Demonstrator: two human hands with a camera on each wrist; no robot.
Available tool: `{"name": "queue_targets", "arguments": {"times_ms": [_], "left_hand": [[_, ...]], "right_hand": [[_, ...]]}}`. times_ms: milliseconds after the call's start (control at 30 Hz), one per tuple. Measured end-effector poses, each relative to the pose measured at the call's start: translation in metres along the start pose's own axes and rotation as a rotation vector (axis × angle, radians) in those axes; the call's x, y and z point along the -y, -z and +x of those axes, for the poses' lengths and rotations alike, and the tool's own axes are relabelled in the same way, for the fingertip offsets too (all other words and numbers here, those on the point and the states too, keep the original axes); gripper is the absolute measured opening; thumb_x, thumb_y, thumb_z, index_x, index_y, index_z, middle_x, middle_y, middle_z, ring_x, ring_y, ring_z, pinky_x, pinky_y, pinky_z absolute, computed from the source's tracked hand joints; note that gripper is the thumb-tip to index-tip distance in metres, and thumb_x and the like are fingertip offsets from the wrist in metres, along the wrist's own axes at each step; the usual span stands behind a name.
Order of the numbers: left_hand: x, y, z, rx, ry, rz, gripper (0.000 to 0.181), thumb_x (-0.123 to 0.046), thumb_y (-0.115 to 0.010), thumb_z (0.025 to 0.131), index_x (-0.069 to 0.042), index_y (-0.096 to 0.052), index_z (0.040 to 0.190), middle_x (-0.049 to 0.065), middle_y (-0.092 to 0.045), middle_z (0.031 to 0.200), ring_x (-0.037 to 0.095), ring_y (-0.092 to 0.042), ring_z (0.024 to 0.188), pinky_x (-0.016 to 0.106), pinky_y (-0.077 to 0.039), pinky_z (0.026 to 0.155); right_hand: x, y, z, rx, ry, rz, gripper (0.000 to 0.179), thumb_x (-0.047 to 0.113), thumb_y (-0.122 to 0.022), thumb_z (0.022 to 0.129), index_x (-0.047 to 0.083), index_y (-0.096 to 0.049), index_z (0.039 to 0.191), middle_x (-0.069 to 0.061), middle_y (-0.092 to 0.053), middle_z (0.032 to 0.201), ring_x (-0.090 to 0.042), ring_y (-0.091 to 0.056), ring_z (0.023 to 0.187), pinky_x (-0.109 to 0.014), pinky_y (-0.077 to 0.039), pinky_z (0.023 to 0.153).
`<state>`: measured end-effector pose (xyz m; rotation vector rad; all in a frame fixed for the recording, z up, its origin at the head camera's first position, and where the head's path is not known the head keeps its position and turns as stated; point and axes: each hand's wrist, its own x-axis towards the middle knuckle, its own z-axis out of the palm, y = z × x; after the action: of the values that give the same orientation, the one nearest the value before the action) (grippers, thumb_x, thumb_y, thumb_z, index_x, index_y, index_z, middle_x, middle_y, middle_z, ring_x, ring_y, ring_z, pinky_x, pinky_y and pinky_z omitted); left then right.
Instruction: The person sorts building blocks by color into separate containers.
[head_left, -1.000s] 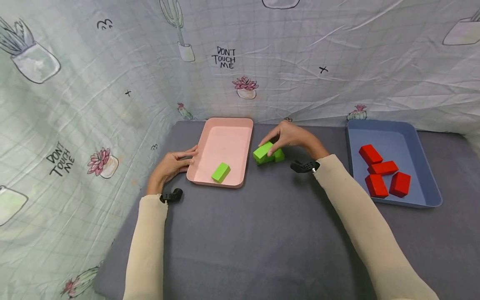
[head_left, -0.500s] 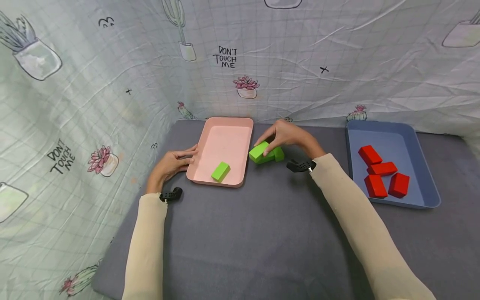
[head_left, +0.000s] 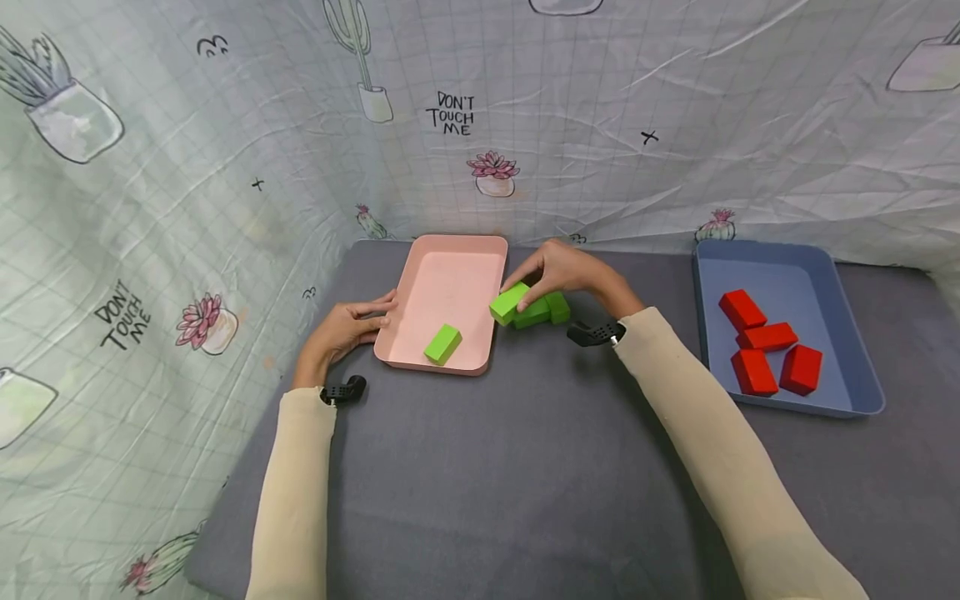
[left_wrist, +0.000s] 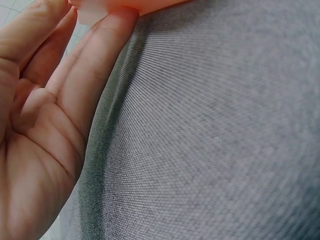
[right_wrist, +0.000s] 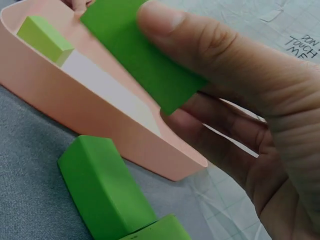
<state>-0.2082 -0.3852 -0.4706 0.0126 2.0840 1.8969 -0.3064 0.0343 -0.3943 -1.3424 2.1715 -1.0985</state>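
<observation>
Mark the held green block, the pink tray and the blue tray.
Held green block point(right_wrist: 131, 52): right wrist view, visible face.
Pink tray point(head_left: 452, 279): head view, inner floor.
Blue tray point(head_left: 776, 271): head view, inner floor.

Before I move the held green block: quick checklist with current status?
1. Right hand's grip: ok, it pinches the held green block.
2. Left hand on the pink tray: ok, touching its left side.
3. Space in the tray: ok, one loose green block inside.
4. Held block clear of the tray's rim: cannot tell, they overlap in the head view.
5. Red blocks kept separate: ok, four in the blue tray.
</observation>
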Motion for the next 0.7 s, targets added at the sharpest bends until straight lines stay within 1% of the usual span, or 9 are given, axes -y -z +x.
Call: {"name": "queue_targets", "arguments": {"times_ms": [100,233,333,467,567,700], "left_hand": [[-0.001,0.0,0.001,0.0,0.003,0.003,0.051,-0.002,-0.066,0.097,0.003,-0.051,0.145,0.0,-0.034,0.163,0.022,-0.04,0.145,0.03,-0.058,0.09],[0.001,0.002,0.0,0.013,-0.007,0.012,0.052,-0.004,-0.067,0.097,0.003,-0.051,0.146,0.0,-0.033,0.163,0.019,-0.043,0.143,0.03,-0.058,0.09],[0.003,0.002,0.0,0.02,-0.012,0.004,0.052,-0.004,-0.067,0.097,0.004,-0.05,0.145,0.001,-0.033,0.163,0.017,-0.045,0.142,0.029,-0.058,0.089],[0.004,0.001,0.001,0.022,-0.011,-0.008,0.053,-0.005,-0.069,0.096,0.004,-0.051,0.145,0.0,-0.034,0.163,0.015,-0.047,0.14,0.029,-0.058,0.089],[0.003,0.001,0.002,0.02,-0.012,-0.008,0.053,-0.006,-0.069,0.096,0.003,-0.052,0.145,0.0,-0.034,0.163,0.013,-0.049,0.139,0.029,-0.058,0.089],[0.002,0.002,0.001,0.021,-0.014,-0.005,0.052,-0.005,-0.068,0.096,0.004,-0.051,0.145,0.0,-0.034,0.163,0.013,-0.049,0.138,0.029,-0.058,0.088]], "right_hand": [[-0.017,-0.001,0.006,0.006,0.006,0.029,0.034,0.022,-0.088,0.081,0.018,-0.081,0.114,0.001,-0.078,0.095,-0.014,-0.065,0.073,-0.023,-0.05,0.065],[-0.016,-0.002,0.008,0.019,0.002,0.067,0.033,0.02,-0.085,0.085,0.016,-0.079,0.117,0.0,-0.078,0.102,-0.017,-0.069,0.083,-0.026,-0.055,0.073],[-0.013,-0.003,0.01,0.032,-0.002,0.075,0.033,0.018,-0.083,0.087,0.015,-0.078,0.119,-0.002,-0.076,0.106,-0.019,-0.069,0.088,-0.029,-0.056,0.076],[-0.012,-0.004,0.013,0.05,0.002,0.051,0.032,0.019,-0.082,0.088,0.015,-0.078,0.12,-0.003,-0.075,0.109,-0.019,-0.068,0.091,-0.033,-0.056,0.08],[-0.012,-0.007,0.016,0.062,0.017,0.027,0.033,0.017,-0.082,0.088,0.013,-0.077,0.12,-0.003,-0.075,0.109,-0.018,-0.067,0.091,-0.034,-0.055,0.082],[-0.012,-0.011,0.02,0.08,0.04,0.015,0.034,0.012,-0.082,0.088,0.007,-0.076,0.121,-0.008,-0.075,0.112,-0.019,-0.066,0.092,-0.034,-0.055,0.083]]}}
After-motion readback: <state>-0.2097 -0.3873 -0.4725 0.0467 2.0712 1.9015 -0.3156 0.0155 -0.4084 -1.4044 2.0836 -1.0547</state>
